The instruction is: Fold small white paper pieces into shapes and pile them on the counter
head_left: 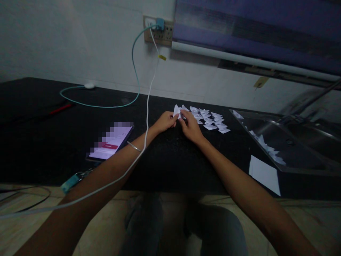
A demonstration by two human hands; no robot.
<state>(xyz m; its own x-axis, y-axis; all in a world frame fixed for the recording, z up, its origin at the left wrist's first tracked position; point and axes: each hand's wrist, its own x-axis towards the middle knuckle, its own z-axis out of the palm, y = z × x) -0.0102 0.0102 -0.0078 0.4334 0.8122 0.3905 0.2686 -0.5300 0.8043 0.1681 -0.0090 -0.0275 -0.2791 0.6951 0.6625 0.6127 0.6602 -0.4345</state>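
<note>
A folded white paper piece [176,111] with pointed corners is held between my two hands, just above the black countertop [165,160]. My left hand [165,121] pinches its left side between thumb and fingers. On its right side, the fingers of my right hand [191,127] are closed on it and hide part of it. Right beside my right hand lie several folded white paper pieces [210,119] in rows, with pointed tips and overlapping edges.
A phone [110,144] with a lit screen lies by my left forearm, near a teal key strap [71,182]. White paper sheets [264,174] lie at right, before a metal sink [298,142] with more folded pieces along its edge. A white cable [147,113] crosses my left arm.
</note>
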